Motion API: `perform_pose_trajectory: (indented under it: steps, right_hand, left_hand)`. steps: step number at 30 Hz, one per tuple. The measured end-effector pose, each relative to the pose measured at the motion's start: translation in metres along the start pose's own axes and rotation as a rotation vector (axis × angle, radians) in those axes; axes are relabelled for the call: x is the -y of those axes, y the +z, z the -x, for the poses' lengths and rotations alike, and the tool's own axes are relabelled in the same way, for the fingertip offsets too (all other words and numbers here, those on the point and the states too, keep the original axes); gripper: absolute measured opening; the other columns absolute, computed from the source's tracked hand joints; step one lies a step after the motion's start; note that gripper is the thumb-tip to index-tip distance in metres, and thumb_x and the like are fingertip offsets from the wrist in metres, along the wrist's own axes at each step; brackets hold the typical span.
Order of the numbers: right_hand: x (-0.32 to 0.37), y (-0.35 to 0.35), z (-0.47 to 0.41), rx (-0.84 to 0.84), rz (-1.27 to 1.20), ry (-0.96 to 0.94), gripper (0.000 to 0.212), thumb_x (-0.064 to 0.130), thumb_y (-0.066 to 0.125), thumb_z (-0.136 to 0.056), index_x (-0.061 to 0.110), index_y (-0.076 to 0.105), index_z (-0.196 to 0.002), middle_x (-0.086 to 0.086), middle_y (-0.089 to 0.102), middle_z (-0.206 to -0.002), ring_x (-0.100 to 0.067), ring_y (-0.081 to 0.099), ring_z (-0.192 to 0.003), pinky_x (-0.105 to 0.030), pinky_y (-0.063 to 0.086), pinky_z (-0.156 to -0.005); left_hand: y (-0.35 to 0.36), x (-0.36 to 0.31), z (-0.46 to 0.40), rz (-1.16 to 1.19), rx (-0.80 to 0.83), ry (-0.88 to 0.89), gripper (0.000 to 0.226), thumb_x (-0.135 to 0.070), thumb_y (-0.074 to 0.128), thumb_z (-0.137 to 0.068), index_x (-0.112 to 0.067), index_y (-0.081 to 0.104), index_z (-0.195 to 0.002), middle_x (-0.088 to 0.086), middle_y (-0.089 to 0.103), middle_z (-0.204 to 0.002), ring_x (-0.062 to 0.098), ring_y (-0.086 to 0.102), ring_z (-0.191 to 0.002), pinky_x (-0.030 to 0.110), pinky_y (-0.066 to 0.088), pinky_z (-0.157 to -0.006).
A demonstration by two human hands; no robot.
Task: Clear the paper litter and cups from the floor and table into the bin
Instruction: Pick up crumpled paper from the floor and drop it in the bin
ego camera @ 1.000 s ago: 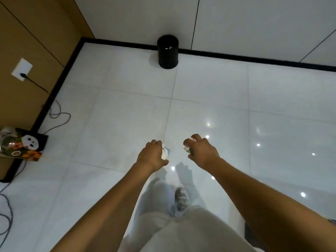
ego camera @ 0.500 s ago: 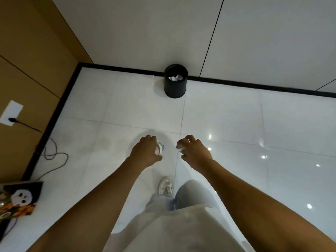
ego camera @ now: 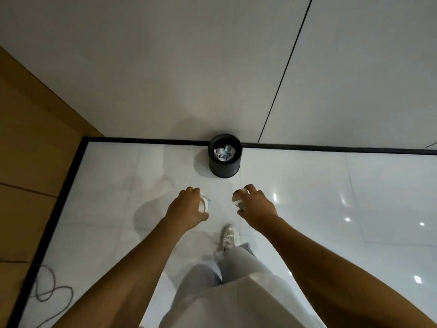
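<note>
A round black bin [ego camera: 225, 167] stands on the white tiled floor against the far wall, with crumpled paper [ego camera: 224, 152] showing inside it. My left hand [ego camera: 186, 208] grips a white paper cup [ego camera: 205, 204] with blue marks, mostly hidden by the fingers. To its right, my right hand [ego camera: 256, 204] grips another pale cup [ego camera: 239, 200] that pokes out past the thumb. Both hands hang in the air in front of me, a short way before the bin and level with each other.
A wooden wall panel [ego camera: 30, 143] runs along the left, with a black skirting [ego camera: 59, 209] at its foot. A loose grey cable [ego camera: 47, 290] lies on the floor at the lower left. My shoe [ego camera: 228, 235] and light trousers are below the hands.
I have walked toward the bin, which now looks larger and nearer. Both hands keep their hold on the cups. The patterned box at the left has dropped out of view.
</note>
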State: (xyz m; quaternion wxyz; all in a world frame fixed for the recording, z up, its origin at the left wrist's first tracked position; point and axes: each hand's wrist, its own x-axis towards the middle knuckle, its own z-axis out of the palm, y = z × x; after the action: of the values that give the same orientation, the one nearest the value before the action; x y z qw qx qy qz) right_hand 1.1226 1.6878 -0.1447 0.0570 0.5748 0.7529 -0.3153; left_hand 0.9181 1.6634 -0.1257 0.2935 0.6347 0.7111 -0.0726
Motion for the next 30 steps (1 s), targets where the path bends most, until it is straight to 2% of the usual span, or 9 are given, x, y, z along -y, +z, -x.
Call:
perform_pose_trajectory:
  steps: [7,10,13,15,22,30]
  right_hand:
    - [0.017,-0.060,-0.125,-0.025,-0.031,0.099,0.044,0.023,0.065,-0.087,0.028,0.050,-0.129,0.000,0.043,-0.133,-0.025,0.048,-0.115,-0.034,0.047,-0.085]
    - [0.023,-0.062,-0.169,-0.028,-0.023,0.151,0.049,0.026,0.067,-0.087,0.028,0.047,-0.132,-0.003,0.043,-0.133,-0.026,0.049,-0.115,-0.036,0.049,-0.083]
    - [0.027,-0.058,-0.215,-0.043,-0.064,0.227,0.047,0.026,0.066,-0.088,0.029,0.047,-0.131,-0.002,0.043,-0.132,-0.026,0.049,-0.114,-0.033,0.045,-0.077]
    - [0.029,-0.055,-0.237,-0.045,-0.096,0.277,0.048,0.027,0.065,-0.088,0.029,0.046,-0.133,-0.002,0.042,-0.134,-0.026,0.049,-0.115,-0.034,0.046,-0.079]
    - [0.032,-0.059,-0.327,-0.073,-0.165,0.353,0.051,0.026,0.061,-0.091,0.028,0.042,-0.138,-0.007,0.038,-0.140,-0.029,0.047,-0.119,-0.039,0.051,-0.085]
    - [0.000,-0.029,-0.426,-0.005,-0.216,0.445,0.067,0.033,0.059,-0.092,0.036,0.023,-0.148,-0.008,0.020,-0.155,-0.035,0.035,-0.130,-0.047,0.047,-0.093]
  left_hand:
    - [-0.078,0.024,-0.109,-0.002,0.023,0.007,0.070,-0.045,0.071,-0.077,-0.014,0.041,-0.132,0.005,0.046,-0.129,0.023,0.045,-0.119,0.032,0.042,-0.091]
    - [-0.100,0.036,-0.160,-0.049,0.074,0.042,0.070,-0.043,0.070,-0.079,-0.013,0.039,-0.134,0.007,0.046,-0.131,0.024,0.044,-0.120,0.031,0.042,-0.092]
    - [-0.118,0.052,-0.213,-0.066,0.108,0.065,0.073,-0.043,0.071,-0.078,-0.013,0.039,-0.135,0.007,0.045,-0.131,0.024,0.044,-0.120,0.032,0.042,-0.092]
    - [-0.127,0.059,-0.238,-0.087,0.129,0.080,0.074,-0.042,0.072,-0.078,-0.014,0.038,-0.136,0.006,0.045,-0.132,0.023,0.044,-0.120,0.031,0.042,-0.091]
    - [-0.149,0.087,-0.314,-0.115,0.193,0.094,0.075,-0.043,0.073,-0.077,-0.013,0.037,-0.136,0.006,0.046,-0.132,0.022,0.046,-0.118,0.032,0.047,-0.094]
    - [-0.124,0.101,-0.385,-0.124,0.222,0.119,0.078,-0.045,0.073,-0.077,-0.015,0.036,-0.139,0.005,0.046,-0.132,0.020,0.046,-0.119,0.031,0.047,-0.093]
